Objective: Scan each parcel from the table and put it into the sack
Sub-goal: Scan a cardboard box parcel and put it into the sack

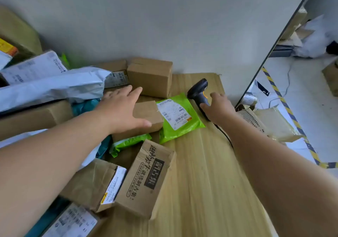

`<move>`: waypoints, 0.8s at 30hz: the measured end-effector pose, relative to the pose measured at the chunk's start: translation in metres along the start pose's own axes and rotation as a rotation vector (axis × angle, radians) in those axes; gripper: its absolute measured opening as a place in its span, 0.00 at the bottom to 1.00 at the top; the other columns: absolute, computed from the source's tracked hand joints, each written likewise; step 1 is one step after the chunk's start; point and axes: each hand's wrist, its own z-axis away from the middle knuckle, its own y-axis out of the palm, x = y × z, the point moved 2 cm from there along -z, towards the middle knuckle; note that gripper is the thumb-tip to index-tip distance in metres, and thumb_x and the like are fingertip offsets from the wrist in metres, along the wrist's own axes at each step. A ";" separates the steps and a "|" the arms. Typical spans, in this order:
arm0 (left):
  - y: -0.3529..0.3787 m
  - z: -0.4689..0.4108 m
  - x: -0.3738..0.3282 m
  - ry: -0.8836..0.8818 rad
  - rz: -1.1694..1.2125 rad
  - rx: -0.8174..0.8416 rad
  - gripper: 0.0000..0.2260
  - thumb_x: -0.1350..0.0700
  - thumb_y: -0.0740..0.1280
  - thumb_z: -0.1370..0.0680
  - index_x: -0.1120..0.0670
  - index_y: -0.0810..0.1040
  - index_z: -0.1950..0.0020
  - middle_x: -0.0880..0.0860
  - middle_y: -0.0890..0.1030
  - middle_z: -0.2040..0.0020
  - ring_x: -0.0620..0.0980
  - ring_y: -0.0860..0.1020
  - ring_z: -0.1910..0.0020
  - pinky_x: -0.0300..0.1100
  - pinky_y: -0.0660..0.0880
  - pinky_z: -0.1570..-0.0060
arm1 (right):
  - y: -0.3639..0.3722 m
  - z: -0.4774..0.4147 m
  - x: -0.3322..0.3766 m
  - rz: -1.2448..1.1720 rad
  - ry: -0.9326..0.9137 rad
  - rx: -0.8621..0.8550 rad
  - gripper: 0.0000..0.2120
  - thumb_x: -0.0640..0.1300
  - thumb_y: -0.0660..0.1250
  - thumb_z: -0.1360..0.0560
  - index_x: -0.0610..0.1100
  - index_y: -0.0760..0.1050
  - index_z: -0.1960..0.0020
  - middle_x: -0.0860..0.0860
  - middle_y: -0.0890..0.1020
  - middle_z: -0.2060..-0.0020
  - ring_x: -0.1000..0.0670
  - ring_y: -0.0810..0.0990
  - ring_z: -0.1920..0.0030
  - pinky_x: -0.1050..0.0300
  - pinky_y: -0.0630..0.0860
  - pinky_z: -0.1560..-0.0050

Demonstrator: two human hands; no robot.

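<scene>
- A pale wooden table [201,172] is standing against a grey wall, its left half carrying a heap of parcels.
- The left hand [124,109], fingers spread, is resting on a small plain brown box [151,118] lying mid-table.
- A bright green mailer [182,129] is lying flat against that box's right side, its white barcode label facing up.
- The right hand [219,107] is lying over the handle of a black scanner [198,87] near the wall; whether it is gripping cannot be told.
- A printed carton [146,178] is sitting nearer the camera.
</scene>
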 end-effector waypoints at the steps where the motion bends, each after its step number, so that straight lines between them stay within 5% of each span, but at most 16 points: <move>1: 0.002 -0.003 0.001 -0.025 -0.021 0.038 0.55 0.23 0.62 0.39 0.47 0.43 0.22 0.54 0.49 0.21 0.57 0.53 0.23 0.54 0.53 0.27 | 0.002 -0.003 0.000 0.004 0.021 0.008 0.22 0.52 0.64 0.22 0.40 0.69 0.34 0.40 0.73 0.37 0.38 0.73 0.37 0.52 0.65 0.50; 8: 0.024 -0.019 0.019 -0.107 -0.150 0.227 0.62 0.24 0.67 0.44 0.48 0.39 0.22 0.54 0.53 0.22 0.56 0.56 0.24 0.56 0.54 0.28 | 0.029 -0.025 -0.006 0.057 0.082 0.046 0.15 0.47 0.65 0.24 0.42 0.69 0.41 0.42 0.78 0.45 0.38 0.77 0.44 0.52 0.67 0.55; 13: 0.034 -0.020 0.024 -0.157 -0.134 0.293 0.59 0.32 0.75 0.42 0.49 0.44 0.23 0.54 0.63 0.27 0.57 0.65 0.30 0.55 0.66 0.34 | 0.033 -0.029 -0.004 -0.054 0.110 0.071 0.12 0.40 0.65 0.26 0.42 0.65 0.46 0.41 0.77 0.46 0.38 0.77 0.47 0.51 0.70 0.54; 17: 0.029 -0.018 0.020 -0.128 -0.074 0.167 0.49 0.37 0.77 0.43 0.51 0.57 0.29 0.54 0.68 0.37 0.56 0.67 0.37 0.51 0.72 0.42 | 0.018 -0.020 0.000 -0.174 0.140 0.020 0.14 0.38 0.66 0.30 0.43 0.64 0.48 0.44 0.75 0.51 0.42 0.74 0.54 0.54 0.66 0.60; 24: -0.009 -0.004 0.003 -0.042 0.186 -0.057 0.53 0.37 0.74 0.44 0.48 0.53 0.26 0.55 0.64 0.36 0.57 0.63 0.35 0.51 0.66 0.38 | -0.038 0.038 0.023 -0.537 0.129 -0.176 0.08 0.44 0.67 0.32 0.47 0.68 0.59 0.52 0.73 0.69 0.49 0.72 0.70 0.57 0.66 0.68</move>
